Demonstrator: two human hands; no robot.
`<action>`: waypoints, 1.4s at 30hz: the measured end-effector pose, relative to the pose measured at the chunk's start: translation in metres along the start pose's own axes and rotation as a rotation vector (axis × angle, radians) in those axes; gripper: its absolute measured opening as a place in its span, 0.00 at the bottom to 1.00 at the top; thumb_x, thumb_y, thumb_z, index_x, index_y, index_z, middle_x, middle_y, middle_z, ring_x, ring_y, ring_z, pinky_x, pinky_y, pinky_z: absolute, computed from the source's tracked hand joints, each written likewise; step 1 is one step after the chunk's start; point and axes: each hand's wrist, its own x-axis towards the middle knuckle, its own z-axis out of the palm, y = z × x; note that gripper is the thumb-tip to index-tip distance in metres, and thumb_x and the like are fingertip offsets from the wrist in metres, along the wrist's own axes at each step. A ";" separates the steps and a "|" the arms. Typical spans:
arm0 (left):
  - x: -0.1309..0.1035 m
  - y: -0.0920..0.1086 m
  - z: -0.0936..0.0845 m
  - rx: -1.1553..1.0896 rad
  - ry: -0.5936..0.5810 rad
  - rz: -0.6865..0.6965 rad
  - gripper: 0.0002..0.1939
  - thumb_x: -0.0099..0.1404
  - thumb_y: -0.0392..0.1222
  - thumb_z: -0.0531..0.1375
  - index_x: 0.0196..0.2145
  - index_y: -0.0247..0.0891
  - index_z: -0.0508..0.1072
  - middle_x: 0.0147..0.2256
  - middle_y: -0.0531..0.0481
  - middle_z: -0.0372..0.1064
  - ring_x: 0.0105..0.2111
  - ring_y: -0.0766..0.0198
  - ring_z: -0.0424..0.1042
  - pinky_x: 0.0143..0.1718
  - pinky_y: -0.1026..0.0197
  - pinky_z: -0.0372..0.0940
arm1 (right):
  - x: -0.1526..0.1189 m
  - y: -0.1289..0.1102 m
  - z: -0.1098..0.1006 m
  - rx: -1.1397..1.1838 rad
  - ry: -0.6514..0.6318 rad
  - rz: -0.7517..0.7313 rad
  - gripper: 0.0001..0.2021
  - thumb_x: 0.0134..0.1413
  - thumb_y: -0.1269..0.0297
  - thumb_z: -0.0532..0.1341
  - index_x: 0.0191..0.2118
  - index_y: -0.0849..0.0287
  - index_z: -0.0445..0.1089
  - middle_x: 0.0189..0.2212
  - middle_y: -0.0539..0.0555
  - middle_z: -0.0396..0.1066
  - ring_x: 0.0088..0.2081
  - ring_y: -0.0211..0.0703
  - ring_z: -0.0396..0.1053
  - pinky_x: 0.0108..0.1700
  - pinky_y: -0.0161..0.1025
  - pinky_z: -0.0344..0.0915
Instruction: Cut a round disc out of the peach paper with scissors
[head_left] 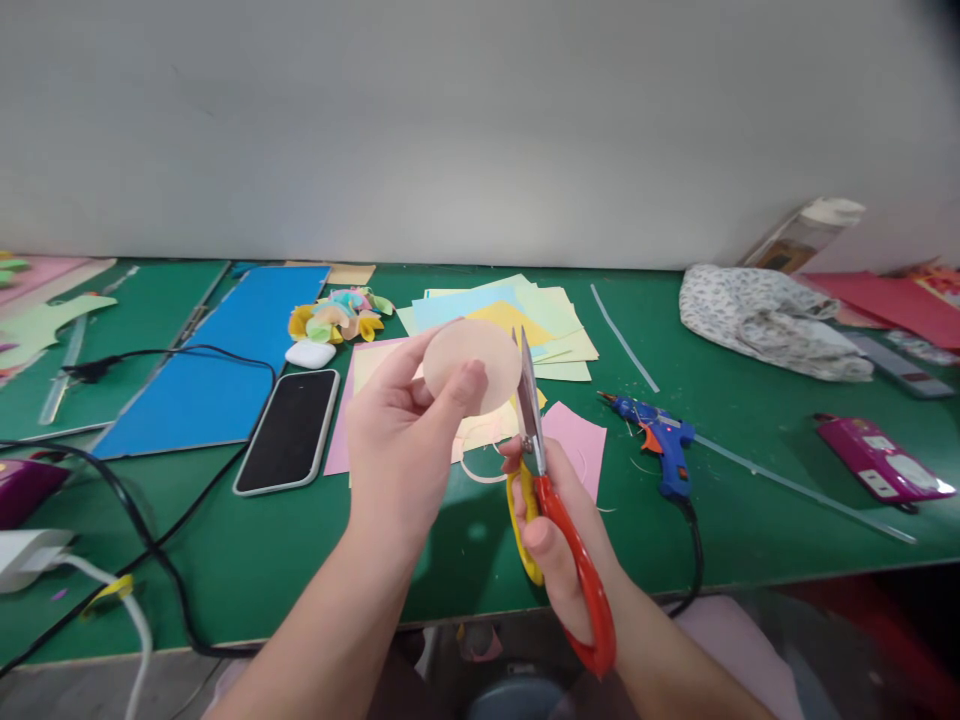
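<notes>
My left hand (409,420) pinches a round, cream-coloured paper disc (472,350) between thumb and fingers, held up above the table. Around the handles of a pair of scissors (577,580), one handle red and one yellow, my right hand (562,520) is closed. The blades point up and stand slightly apart at the disc's right edge; whether they touch the paper I cannot tell. Below, a thin curled paper strip (480,478) lies near a pink paper sheet (581,445). Behind the disc is a pile of pastel papers (555,310).
On the green table (300,560) lie a phone (289,430), a white case (310,354), paper flowers (341,315) and a blue board (217,360). To the right are a blue glue gun (664,440), a purple device (881,460) and a patterned cloth (765,320). Black cables (150,540) cross the left side.
</notes>
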 end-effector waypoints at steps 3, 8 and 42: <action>0.001 -0.005 -0.004 0.002 -0.030 0.030 0.17 0.63 0.48 0.76 0.49 0.45 0.86 0.36 0.52 0.85 0.31 0.63 0.82 0.32 0.66 0.78 | 0.001 -0.001 0.000 0.009 -0.006 0.004 0.37 0.59 0.21 0.58 0.54 0.51 0.70 0.42 0.54 0.68 0.31 0.44 0.62 0.35 0.44 0.67; 0.003 -0.006 -0.006 -0.020 -0.044 0.028 0.18 0.62 0.49 0.76 0.48 0.45 0.86 0.38 0.50 0.86 0.35 0.59 0.84 0.34 0.63 0.79 | 0.000 -0.002 -0.001 0.004 -0.014 0.008 0.38 0.59 0.20 0.57 0.54 0.51 0.70 0.41 0.54 0.68 0.31 0.44 0.62 0.34 0.43 0.67; 0.010 0.005 -0.006 -0.056 0.027 -0.012 0.18 0.56 0.44 0.78 0.45 0.44 0.87 0.35 0.52 0.84 0.31 0.65 0.82 0.31 0.67 0.78 | -0.003 0.004 0.000 0.007 0.014 -0.045 0.31 0.62 0.26 0.61 0.53 0.48 0.73 0.41 0.52 0.72 0.37 0.47 0.69 0.39 0.42 0.68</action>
